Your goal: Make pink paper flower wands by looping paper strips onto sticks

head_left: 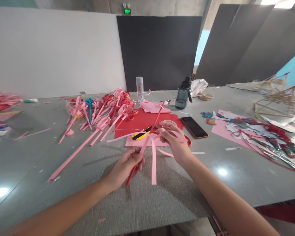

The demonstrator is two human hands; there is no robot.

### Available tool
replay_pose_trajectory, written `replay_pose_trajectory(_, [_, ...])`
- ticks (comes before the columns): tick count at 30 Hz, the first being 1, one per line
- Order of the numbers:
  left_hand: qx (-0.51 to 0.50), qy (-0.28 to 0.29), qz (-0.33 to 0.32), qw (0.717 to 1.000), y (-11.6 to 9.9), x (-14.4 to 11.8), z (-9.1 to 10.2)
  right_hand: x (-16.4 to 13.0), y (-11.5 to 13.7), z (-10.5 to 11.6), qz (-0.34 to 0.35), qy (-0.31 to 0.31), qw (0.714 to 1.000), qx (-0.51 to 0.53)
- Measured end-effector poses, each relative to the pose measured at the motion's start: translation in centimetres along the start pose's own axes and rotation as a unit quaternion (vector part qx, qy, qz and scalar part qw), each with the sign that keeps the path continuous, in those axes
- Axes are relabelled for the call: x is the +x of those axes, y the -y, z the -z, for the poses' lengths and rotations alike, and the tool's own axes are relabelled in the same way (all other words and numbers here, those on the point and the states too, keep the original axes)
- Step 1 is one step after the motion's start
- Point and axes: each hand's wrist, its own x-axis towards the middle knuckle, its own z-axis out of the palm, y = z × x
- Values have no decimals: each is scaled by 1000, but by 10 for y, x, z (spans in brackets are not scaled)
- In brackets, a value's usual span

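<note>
I saw the left hand (127,164) pinching the red stick (147,141), its long axis running near-left to far-right above the surface (162,193); right hand (173,141) pinched pink paper strips (153,154) mid-stick.

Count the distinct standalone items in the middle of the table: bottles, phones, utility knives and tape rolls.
Bottles: 2, a clear bottle and a dark water bottle
Phone: 1
Yellow-black utility knife: 1
Tape roll: 1
Total: 5

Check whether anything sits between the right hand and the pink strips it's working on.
Nothing visible does. The right hand already pinches a pink strip looping off the red stick, which the left hand grips lower down, above the table.
</note>
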Motion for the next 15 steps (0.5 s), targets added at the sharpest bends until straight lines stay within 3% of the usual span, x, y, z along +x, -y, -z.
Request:
replay_pose_trajectory(4, [18, -1, -5, 1000, -1, 0, 1, 2, 2, 4, -22, -25, 998, 44])
replay_pose_trajectory(12, [18, 1, -2, 1000, -2, 1, 2, 9, -2, 11, -41, -163, 984, 65])
replay_pose_trajectory(15, [4, 11, -9, 1000, -1, 0, 3, 11, 0, 13, -30, -185, 979, 75])
